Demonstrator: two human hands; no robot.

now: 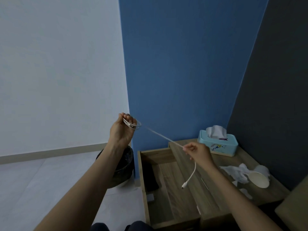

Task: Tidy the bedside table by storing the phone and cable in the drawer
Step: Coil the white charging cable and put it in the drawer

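Observation:
My left hand is raised left of the bedside table and holds a small coil of the white cable. From there the cable runs taut down to my right hand, which pinches it above the table. The cable's free end with its plug hangs below that hand over the wooden table top. The drawer is pulled open on the left. A dark phone lies inside it along the left wall.
A turquoise tissue box stands at the back of the table. Crumpled tissues and a tipped white cup lie on the right. A dark waste bin stands on the floor left of the drawer.

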